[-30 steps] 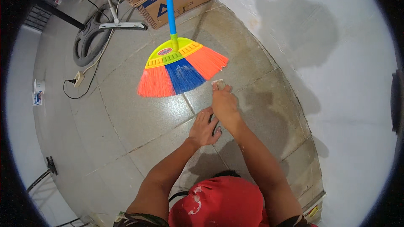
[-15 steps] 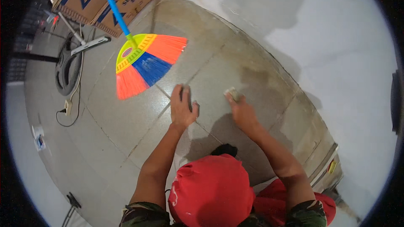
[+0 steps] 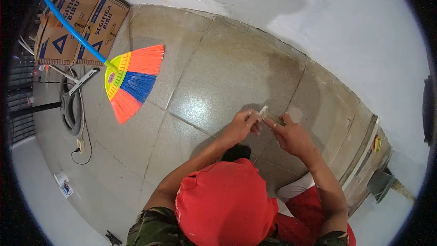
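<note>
Over the grey floor tiles (image 3: 200,75), my two hands meet around a small, pale, off-white piece (image 3: 263,110), too small to tell its kind. My left hand (image 3: 244,126) is closed, thumb and fingers pinched at its near side. My right hand (image 3: 293,137) closes on it from the right, index finger reaching toward the left fingertips. Part of the piece is hidden by the fingers. Below the hands is a dark shoe tip (image 3: 236,152), beside the red cap (image 3: 225,200) on my head.
A broom (image 3: 120,81) with orange and blue bristles and a blue handle stands left. Behind it are cardboard boxes (image 3: 57,57), a floor squeegee (image 3: 84,82) and a power strip (image 3: 80,146) with a cord. A white wall (image 3: 355,32) rises on the right, near a grey dustpan-like thing (image 3: 380,185).
My left hand has lifted off the floor and moved right to meet my right hand. The pale piece, earlier at the floor in my right hand, is now between both. The view has turned.
</note>
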Available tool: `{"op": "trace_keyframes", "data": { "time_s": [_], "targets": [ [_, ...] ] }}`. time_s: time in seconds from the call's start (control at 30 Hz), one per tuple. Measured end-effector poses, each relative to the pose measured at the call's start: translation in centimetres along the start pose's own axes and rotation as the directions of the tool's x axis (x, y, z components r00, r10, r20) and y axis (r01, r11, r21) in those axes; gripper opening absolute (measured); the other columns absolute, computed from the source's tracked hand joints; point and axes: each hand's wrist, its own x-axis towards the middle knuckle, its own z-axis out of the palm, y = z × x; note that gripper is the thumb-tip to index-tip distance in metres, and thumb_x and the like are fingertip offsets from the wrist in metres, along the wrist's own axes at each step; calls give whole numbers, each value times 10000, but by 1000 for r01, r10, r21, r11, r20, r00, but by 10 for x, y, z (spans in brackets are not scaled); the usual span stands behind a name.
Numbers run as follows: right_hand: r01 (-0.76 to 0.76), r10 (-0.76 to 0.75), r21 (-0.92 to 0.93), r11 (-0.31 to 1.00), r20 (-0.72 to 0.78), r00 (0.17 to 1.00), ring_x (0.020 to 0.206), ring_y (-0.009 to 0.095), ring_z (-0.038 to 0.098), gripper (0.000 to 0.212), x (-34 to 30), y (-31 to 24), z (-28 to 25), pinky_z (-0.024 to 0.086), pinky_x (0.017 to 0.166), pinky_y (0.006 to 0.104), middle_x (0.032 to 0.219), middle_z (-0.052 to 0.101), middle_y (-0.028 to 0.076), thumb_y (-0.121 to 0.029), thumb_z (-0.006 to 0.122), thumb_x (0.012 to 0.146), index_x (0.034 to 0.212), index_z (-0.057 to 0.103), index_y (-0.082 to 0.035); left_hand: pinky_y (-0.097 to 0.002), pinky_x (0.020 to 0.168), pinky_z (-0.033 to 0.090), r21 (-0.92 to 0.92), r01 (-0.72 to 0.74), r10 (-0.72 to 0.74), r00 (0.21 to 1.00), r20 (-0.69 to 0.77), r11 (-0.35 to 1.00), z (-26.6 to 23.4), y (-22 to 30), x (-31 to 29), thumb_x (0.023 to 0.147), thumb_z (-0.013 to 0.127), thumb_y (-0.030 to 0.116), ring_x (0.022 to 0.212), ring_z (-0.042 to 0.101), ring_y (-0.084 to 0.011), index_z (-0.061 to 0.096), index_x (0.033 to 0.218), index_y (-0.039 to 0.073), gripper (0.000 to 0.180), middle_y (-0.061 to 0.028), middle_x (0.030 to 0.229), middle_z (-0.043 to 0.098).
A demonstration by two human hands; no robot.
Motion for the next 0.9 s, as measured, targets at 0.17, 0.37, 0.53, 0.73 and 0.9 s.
{"op": "trace_keyframes", "data": {
  "time_s": [0.17,0.37,0.53,0.73,0.9],
  "targets": [
    [-2,2,-11,1000,-2,1000,806,427,694,599,-9,-3,21,590,670,469,1271,518,286,-163,603,928,1481,430,-318,-403,677,506,736,-180,318,947,-49,652,2,3,-4,1052,470,297,700,640,-257,581,977,-39,362,-159,727,622],
    [17,-17,3,1000,78,997,811,438,693,652,22,-26,59,595,683,477,1302,496,307,-87,576,896,1495,408,-283,-468,902,461,857,-14,646,664,-377,515,-104,26,-19,971,574,257,1059,604,-369,576,990,-22,280,-243,1090,636],
    [6,-8,-45,999,-44,999,809,431,702,670,66,-71,80,599,704,460,1275,511,293,-49,574,873,1505,402,-188,-571,1154,211,968,142,791,558,-252,208,-136,-4,-49,910,621,287,1419,247,-467,476,1348,-28,559,-279,1503,330],
    [22,-42,-124,992,-162,986,779,392,719,625,103,-100,87,606,688,428,1219,523,324,-47,603,865,1469,445,-69,-574,1200,109,942,270,712,620,-329,200,-131,-21,-51,894,597,345,1476,156,-457,421,1450,-12,683,-265,1558,272],
    [-39,14,-197,980,-127,992,770,370,723,560,107,-125,80,614,673,393,1173,540,312,-52,598,886,1433,481,-27,-568,1203,105,936,278,713,609,-346,216,-132,-17,-52,899,580,346,1484,149,-439,430,1444,-3,665,-251,1562,273]
  ]
}}
